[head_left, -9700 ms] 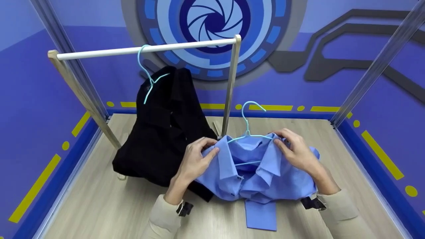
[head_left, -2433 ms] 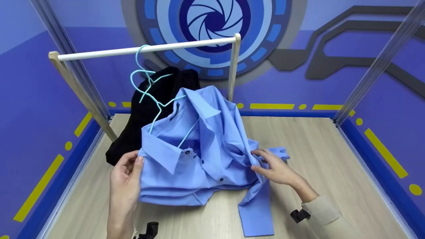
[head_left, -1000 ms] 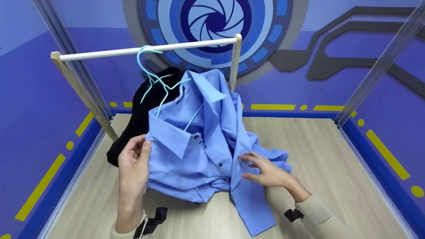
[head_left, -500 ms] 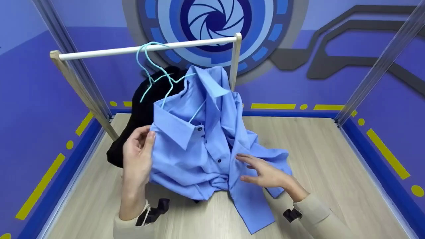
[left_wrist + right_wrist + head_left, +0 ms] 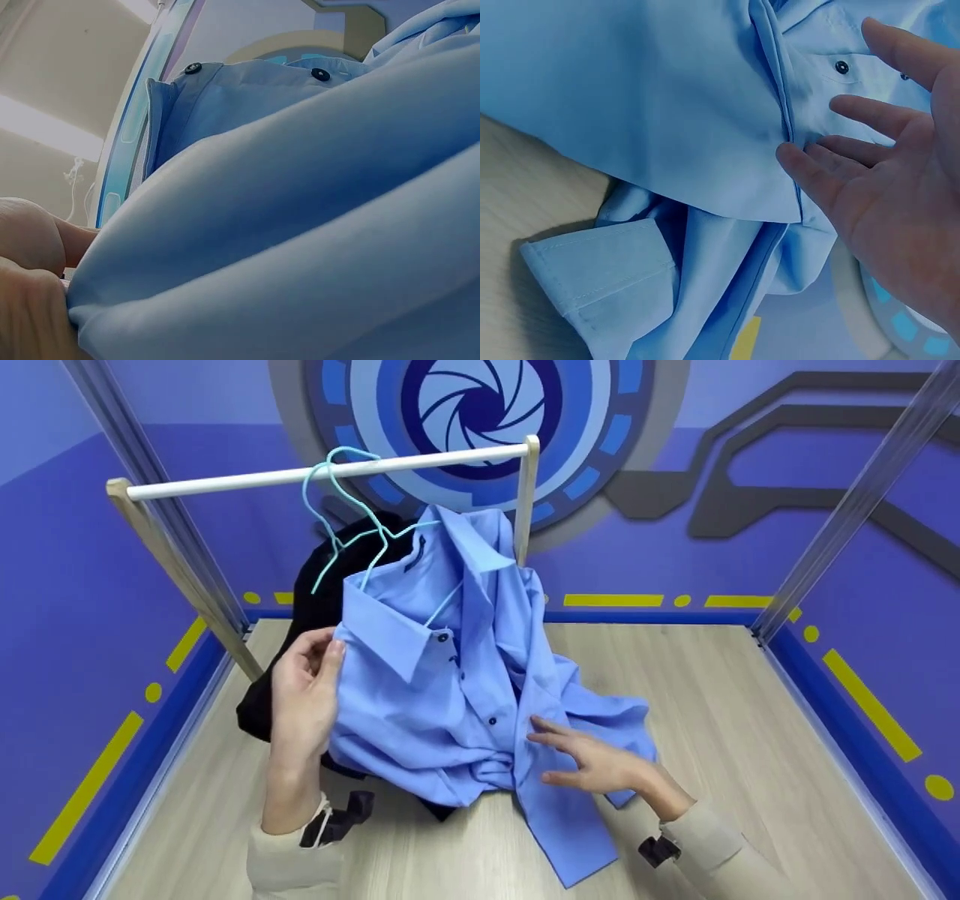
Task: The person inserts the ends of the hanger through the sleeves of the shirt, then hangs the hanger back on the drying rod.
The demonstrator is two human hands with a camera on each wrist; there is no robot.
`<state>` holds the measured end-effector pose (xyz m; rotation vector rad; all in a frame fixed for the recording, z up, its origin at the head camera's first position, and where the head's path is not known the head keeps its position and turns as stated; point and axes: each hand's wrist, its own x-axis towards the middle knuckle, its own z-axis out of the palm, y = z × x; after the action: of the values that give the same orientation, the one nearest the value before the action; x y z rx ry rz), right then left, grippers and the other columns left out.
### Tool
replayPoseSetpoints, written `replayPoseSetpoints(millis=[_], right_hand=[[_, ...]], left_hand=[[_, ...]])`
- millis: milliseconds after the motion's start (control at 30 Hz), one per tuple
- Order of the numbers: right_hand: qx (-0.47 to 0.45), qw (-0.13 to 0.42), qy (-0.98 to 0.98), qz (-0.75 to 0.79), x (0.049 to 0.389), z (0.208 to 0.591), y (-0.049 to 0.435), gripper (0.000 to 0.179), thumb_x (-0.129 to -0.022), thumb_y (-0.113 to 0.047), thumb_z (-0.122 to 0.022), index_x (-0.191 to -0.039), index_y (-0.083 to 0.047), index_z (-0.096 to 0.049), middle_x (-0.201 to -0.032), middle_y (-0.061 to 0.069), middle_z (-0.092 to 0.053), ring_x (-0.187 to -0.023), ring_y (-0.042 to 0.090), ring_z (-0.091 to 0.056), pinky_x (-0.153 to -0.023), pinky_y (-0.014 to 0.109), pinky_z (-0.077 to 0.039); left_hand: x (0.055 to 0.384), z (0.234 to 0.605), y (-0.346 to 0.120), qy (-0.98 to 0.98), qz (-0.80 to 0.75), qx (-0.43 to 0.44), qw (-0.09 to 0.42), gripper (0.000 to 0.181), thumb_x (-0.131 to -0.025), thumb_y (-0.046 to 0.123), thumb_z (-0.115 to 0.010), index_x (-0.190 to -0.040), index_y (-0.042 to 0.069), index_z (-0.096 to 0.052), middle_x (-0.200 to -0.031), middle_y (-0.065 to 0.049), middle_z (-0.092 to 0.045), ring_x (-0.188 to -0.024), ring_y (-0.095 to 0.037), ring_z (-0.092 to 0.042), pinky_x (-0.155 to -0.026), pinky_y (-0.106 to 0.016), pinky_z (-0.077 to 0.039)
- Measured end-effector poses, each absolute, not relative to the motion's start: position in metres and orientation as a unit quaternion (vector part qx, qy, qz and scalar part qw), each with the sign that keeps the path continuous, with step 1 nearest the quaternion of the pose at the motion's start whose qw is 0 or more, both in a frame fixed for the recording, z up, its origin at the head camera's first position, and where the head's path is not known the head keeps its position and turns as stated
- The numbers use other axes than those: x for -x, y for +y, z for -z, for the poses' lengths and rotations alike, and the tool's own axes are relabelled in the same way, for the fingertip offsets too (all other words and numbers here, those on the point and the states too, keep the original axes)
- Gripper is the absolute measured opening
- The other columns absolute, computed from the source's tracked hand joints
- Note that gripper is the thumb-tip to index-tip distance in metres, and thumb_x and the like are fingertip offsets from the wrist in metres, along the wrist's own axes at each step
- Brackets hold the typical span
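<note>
A light blue button-up shirt (image 5: pixel 405 712) hangs on a mint-green wire hanger (image 5: pixel 358 502), its collar standing open. The hanger's hook overlaps the rack's white rail (image 5: pixel 450 460), with its top above the rail. My left hand (image 5: pixel 304 697) pinches the shirt at the shoulder on the left, beside the collar; in the left wrist view, the cloth (image 5: pixel 262 195) hides most of that hand. My right hand (image 5: pixel 596 761) has its fingers spread beside a sleeve (image 5: pixel 566 825) that hangs down at the front. The right wrist view shows those fingers (image 5: pixel 877 116) straight, close to the shirt front.
Behind the shirt, a black garment (image 5: pixel 296 622) hangs from a second mint-green hanger (image 5: pixel 307 502) on the same rail. The rack's wooden legs (image 5: pixel 184 574) stand on a wood-grain table (image 5: pixel 720 705), walled by blue printed panels (image 5: pixel 847 562).
The shirt on its hanger has gone from low on the right to the rack, up and left. Its hook has risen to the rail. My right hand has let go of the shirt.
</note>
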<state>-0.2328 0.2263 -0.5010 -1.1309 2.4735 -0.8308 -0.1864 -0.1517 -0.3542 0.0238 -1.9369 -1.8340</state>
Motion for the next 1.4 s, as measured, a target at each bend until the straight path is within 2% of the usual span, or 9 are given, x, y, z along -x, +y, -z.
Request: replayPoseSetpoints(millis=[167,333,467,633,1100,1400], right_hand=[[0.389,0.177,0.863,0.270,0.230,0.502,0.232,0.058,-0.103,-0.025,-0.064,-0.153,-0.002,-0.046,-0.168,0.020,-0.016,-0.151,0.039,-0.020,-0.117,0.057,-0.024],[0.387,0.203,0.866,0.245,0.225,0.504,0.239,0.059,-0.103,-0.028,-0.063,-0.153,-0.002,-0.045,-0.168,0.020,-0.012,-0.150,0.043,-0.020,-0.116,0.058,-0.025],[0.381,0.218,0.868,0.234,0.223,0.506,0.238,0.060,-0.103,-0.028,-0.063,-0.156,-0.005,-0.043,-0.170,0.017,-0.008,-0.151,0.040,-0.019,-0.117,0.056,-0.026],[0.369,0.222,0.870,0.239,0.224,0.510,0.235,0.063,-0.103,-0.028,-0.064,-0.158,-0.009,-0.040,-0.170,0.016,-0.007,-0.151,0.038,-0.018,-0.117,0.055,-0.025],[0.369,0.234,0.867,0.239,0.232,0.520,0.218,0.064,-0.102,-0.031,-0.065,-0.158,-0.012,-0.041,-0.170,0.013,-0.011,-0.151,0.035,-0.020,-0.118,0.054,-0.025],[0.374,0.239,0.864,0.237,0.234,0.525,0.212,0.063,-0.102,-0.031,-0.064,-0.157,-0.009,-0.042,-0.169,0.015,-0.013,-0.151,0.037,-0.022,-0.118,0.055,-0.026]], left_hand=[[0.190,0.352,-0.155,-0.737,0.637,-0.016,0.226,0.021,-0.106,0.001,-0.053,-0.122,-0.009,-0.062,-0.103,-0.014,-0.060,-0.083,-0.017,-0.052,-0.070,-0.021,-0.042],[0.193,0.350,-0.156,-0.754,0.617,-0.014,0.223,0.022,-0.107,0.004,-0.052,-0.122,-0.007,-0.063,-0.103,-0.014,-0.060,-0.082,-0.016,-0.051,-0.069,-0.022,-0.041],[0.197,0.349,-0.155,-0.768,0.599,-0.010,0.229,0.022,-0.106,0.005,-0.054,-0.121,-0.007,-0.064,-0.101,-0.013,-0.060,-0.079,-0.014,-0.051,-0.067,-0.021,-0.040],[0.200,0.350,-0.155,-0.780,0.580,-0.006,0.234,0.020,-0.106,0.005,-0.055,-0.119,-0.007,-0.065,-0.099,-0.013,-0.060,-0.077,-0.013,-0.052,-0.067,-0.021,-0.041],[0.207,0.350,-0.161,-0.825,0.521,-0.022,0.218,0.023,-0.107,0.010,-0.055,-0.123,-0.003,-0.065,-0.106,-0.013,-0.063,-0.089,-0.020,-0.056,-0.073,-0.026,-0.044],[0.209,0.355,-0.160,-0.830,0.506,-0.004,0.236,0.019,-0.104,0.007,-0.059,-0.118,-0.003,-0.069,-0.102,-0.014,-0.066,-0.090,-0.021,-0.059,-0.074,-0.027,-0.044]])
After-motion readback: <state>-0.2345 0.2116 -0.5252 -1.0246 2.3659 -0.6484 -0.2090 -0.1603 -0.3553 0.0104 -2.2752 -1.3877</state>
